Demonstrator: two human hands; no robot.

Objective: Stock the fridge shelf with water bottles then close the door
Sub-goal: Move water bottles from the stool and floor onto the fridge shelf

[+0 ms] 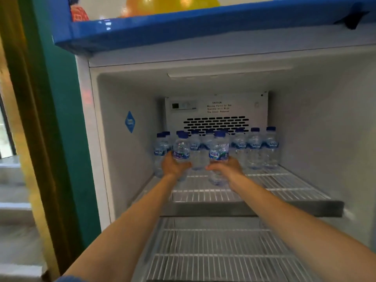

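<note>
Both my arms reach into the open fridge over its upper wire shelf (284, 186). My left hand (174, 166) grips a small clear water bottle (181, 147) with a blue cap and blue label. My right hand (227, 167) grips a second such bottle (219, 153). Both bottles sit in front of a row of several like bottles (254, 147) standing along the back of the shelf. The fridge door is out of view.
A lower wire shelf (213, 251) lies below the front rail. The back wall carries a vented panel (216, 123) with a caution label. A blue header (183, 29) tops the fridge. A green wall (59, 119) and a wooden frame stand at the left.
</note>
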